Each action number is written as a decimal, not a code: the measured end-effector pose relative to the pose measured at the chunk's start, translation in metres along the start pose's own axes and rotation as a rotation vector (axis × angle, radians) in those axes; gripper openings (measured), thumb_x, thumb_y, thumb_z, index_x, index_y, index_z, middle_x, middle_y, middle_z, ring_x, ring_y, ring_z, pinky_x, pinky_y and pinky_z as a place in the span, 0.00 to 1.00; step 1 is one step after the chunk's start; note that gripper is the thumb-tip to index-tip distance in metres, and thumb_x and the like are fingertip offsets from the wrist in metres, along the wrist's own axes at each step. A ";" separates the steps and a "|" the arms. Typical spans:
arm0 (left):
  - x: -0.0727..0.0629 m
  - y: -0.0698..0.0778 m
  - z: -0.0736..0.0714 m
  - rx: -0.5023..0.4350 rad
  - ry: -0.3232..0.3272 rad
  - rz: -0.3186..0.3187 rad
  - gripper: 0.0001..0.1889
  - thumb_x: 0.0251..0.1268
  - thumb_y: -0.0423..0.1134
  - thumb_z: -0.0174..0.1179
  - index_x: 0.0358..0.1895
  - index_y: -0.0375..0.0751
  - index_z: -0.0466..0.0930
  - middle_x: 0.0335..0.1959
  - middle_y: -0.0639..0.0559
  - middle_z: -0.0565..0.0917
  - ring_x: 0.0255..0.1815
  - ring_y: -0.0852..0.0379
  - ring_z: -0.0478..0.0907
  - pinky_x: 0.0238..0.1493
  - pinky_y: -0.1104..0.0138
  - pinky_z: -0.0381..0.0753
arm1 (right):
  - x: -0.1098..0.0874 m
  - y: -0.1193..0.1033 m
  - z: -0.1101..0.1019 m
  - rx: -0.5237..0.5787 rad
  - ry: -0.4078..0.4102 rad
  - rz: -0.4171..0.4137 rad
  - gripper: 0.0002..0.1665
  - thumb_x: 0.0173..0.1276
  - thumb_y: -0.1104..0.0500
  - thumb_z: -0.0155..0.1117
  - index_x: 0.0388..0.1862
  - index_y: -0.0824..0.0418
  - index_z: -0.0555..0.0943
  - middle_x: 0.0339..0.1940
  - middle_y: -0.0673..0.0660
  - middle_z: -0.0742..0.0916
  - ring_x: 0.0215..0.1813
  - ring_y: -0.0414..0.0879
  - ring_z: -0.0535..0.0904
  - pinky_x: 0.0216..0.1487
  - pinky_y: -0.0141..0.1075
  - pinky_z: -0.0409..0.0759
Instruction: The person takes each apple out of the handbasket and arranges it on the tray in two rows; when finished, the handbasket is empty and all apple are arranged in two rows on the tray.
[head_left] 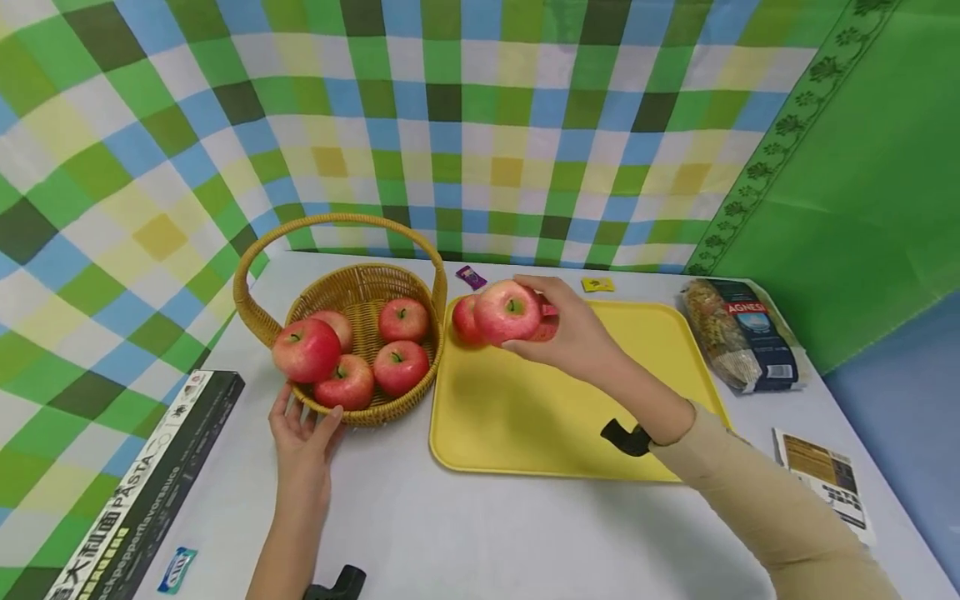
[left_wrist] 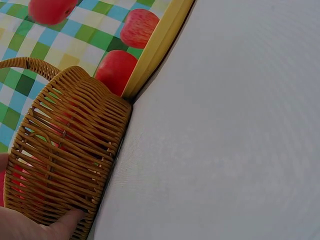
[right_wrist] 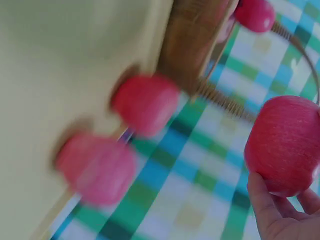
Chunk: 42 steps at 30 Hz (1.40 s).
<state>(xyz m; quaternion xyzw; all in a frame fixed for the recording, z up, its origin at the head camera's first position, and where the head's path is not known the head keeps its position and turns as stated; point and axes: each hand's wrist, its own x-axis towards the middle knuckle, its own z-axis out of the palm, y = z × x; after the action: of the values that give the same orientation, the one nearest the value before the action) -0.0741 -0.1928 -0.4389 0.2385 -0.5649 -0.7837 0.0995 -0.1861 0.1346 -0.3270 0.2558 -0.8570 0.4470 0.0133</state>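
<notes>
Bag [head_left: 744, 335] reads "AGNESI"; box [head_left: 153, 487] reads "PASTA"; right hand [head_left: 576, 335] clamped on glossy round apple [head_left: 508, 312] above yellow tray [head_left: 570, 421]; left hand [head_left: 303, 437], fingers apart, touches woven basket [head_left: 339, 287].

Bright head view, soft shadow on tray [head_left: 517, 408], dim left wrist view, right wrist view partly blurred

The held apple [head_left: 508, 312] partly hides another apple [head_left: 463, 321] at the yellow tray's [head_left: 517, 429] far left corner. The pasta box [head_left: 150, 492] is cut off.
</notes>
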 end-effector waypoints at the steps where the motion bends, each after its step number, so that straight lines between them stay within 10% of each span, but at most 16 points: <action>1: 0.000 0.000 0.000 0.001 -0.002 0.000 0.45 0.66 0.34 0.61 0.75 0.65 0.39 0.78 0.58 0.43 0.76 0.53 0.48 0.66 0.57 0.67 | -0.004 0.005 -0.009 0.004 0.018 0.026 0.47 0.52 0.53 0.79 0.69 0.58 0.67 0.61 0.55 0.74 0.57 0.50 0.74 0.53 0.44 0.81; 10: 0.000 0.001 0.000 -0.002 -0.003 -0.004 0.45 0.66 0.34 0.61 0.74 0.66 0.39 0.78 0.59 0.44 0.76 0.53 0.48 0.66 0.58 0.68 | -0.022 0.075 -0.071 -0.018 0.157 0.306 0.48 0.59 0.52 0.73 0.73 0.61 0.60 0.68 0.61 0.69 0.60 0.58 0.71 0.48 0.46 0.82; 20: -0.004 0.004 -0.002 -0.035 0.021 -0.011 0.45 0.65 0.35 0.62 0.73 0.66 0.41 0.77 0.57 0.46 0.75 0.53 0.50 0.61 0.63 0.71 | -0.027 0.146 -0.072 -0.108 0.111 0.446 0.48 0.62 0.52 0.70 0.73 0.69 0.57 0.67 0.70 0.68 0.60 0.62 0.70 0.53 0.53 0.77; 42: -0.002 0.001 0.000 -0.042 0.006 0.012 0.45 0.64 0.35 0.63 0.73 0.66 0.42 0.77 0.56 0.46 0.75 0.52 0.51 0.57 0.67 0.75 | -0.021 0.171 -0.058 -0.132 0.099 0.466 0.50 0.62 0.54 0.71 0.73 0.72 0.55 0.68 0.72 0.66 0.67 0.65 0.64 0.64 0.56 0.68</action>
<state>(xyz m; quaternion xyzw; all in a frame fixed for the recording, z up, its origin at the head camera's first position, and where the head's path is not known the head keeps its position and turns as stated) -0.0723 -0.1924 -0.4378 0.2354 -0.5494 -0.7940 0.1111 -0.2567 0.2689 -0.4278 0.0277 -0.9186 0.3929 -0.0316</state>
